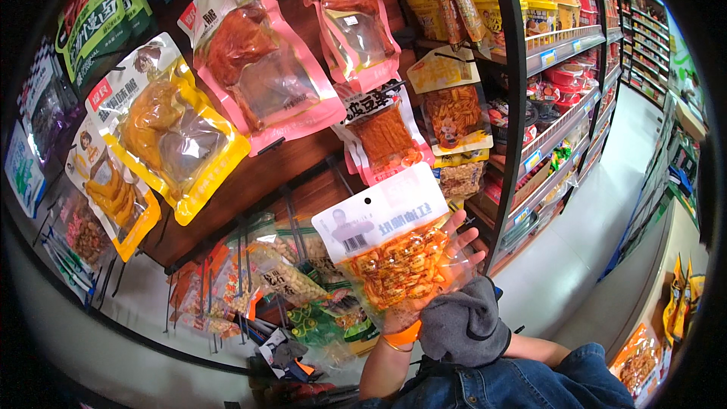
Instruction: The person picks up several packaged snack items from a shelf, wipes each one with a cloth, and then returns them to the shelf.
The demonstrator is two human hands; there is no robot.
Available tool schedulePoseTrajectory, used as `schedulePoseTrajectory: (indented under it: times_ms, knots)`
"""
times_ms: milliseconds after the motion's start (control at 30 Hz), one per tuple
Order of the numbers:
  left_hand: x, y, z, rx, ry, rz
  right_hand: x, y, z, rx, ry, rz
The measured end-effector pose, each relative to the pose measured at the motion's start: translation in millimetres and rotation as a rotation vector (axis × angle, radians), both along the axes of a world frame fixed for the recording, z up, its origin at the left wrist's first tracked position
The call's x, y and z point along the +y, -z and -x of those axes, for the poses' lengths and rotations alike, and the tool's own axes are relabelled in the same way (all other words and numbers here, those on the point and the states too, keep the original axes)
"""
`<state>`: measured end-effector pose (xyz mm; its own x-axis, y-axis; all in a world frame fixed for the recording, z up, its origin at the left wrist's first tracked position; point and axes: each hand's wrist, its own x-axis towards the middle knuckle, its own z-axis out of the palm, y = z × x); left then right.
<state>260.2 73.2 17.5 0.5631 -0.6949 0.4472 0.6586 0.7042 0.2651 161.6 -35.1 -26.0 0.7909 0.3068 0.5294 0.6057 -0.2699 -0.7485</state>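
My left hand (463, 238), with an orange band at its wrist, supports a clear-and-white snack packet (397, 255) from behind. Its fingers show past the packet's right edge. Orange-red pieces fill the packet; its white top has a hang hole and a barcode. A grey cloth (466, 324) lies over my right hand, beside the packet's lower right edge. The right forearm (537, 347) enters from the right; the fingers are hidden under the cloth. Just above the held packet hangs a pink-and-white snack packet (383, 133).
Packed meat with pink (267, 62) and yellow (170, 130) borders hangs on the wooden display wall. Nut bags (289, 278) hang on hooks lower down. Shelves at the right hold yellow tubs (539, 17). Behind them runs a pale floor aisle (585, 204). A counter edge (647, 272) stands at far right.
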Motion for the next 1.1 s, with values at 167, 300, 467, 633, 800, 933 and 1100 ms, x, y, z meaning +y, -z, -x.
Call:
schedulePoseTrajectory:
  times_ms: [167, 300, 467, 633, 800, 933, 1100]
  knots:
    - [10.8, 43.8, -32.7, -0.085, -0.045, 0.099, 4.7, -5.5, 0.1, -0.221, 0.044, 0.14]
    - [43.9, 83.6, -44.1, -0.218, -0.109, 0.269, -5.2, -15.2, -4.6, -0.228, 0.081, 0.181]
    - [70.5, 34.9, -1.5, 0.048, -0.786, -0.185, -14.3, -18.7, 2.4, 0.137, 0.076, 0.061]
    - [81.5, -3.8, 4.5, 0.017, -1.076, -0.374, -5.8, 15.1, 1.6, 0.239, 0.285, -0.119]
    - [74.9, -35.8, 3.6, -0.038, -1.221, -0.628, 0.9, 29.6, 0.1, 0.269, 0.385, -0.184]
    - [120.4, -73.6, -32.6, -0.16, -1.368, -0.713, -3.8, 27.3, 0.9, 0.246, 0.341, -0.28]
    - [131.6, -104.0, -73.3, -0.254, -1.353, -0.787, -11.8, 29.8, 7.9, 0.249, 0.5, -0.19]
